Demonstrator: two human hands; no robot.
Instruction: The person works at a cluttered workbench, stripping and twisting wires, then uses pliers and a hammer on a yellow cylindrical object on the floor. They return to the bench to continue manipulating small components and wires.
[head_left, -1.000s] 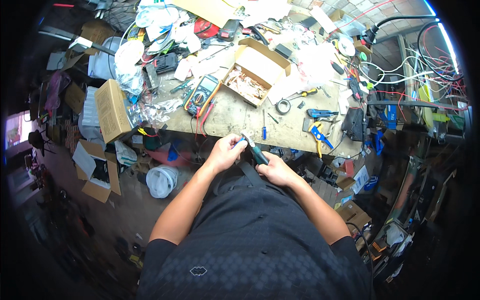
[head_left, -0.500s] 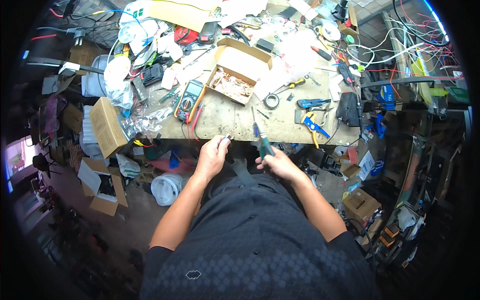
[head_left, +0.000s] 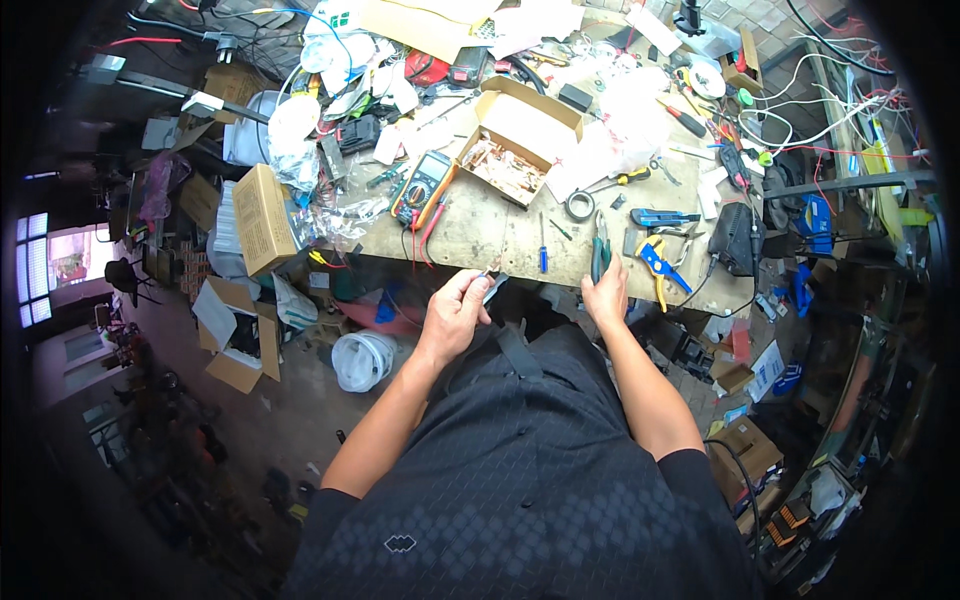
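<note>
My left hand [head_left: 452,312] is closed around a small piece with a coppery tip [head_left: 495,266] in front of the bench's edge; its exact form is unclear. My right hand [head_left: 606,295] grips green-handled pliers [head_left: 601,258] over the bench's front edge [head_left: 640,295], jaws pointing away from me. Just right of them lie blue-and-yellow wire strippers [head_left: 661,262] and a blue cutter [head_left: 657,217]. A blue screwdriver [head_left: 543,258] lies between my hands. Farther back are a multimeter [head_left: 420,189] and an open cardboard box of copper pieces [head_left: 505,165].
Tangled cables [head_left: 800,135], bags and tools crowd the bench's back and sides. A brown carton [head_left: 263,222] stands at the left end. A white bucket [head_left: 360,360], an open carton [head_left: 241,335] and clutter lie on the floor.
My right hand has carried the pliers away from my left hand, rightward and forward to the bench's edge beside the wire strippers. My left hand keeps its small piece.
</note>
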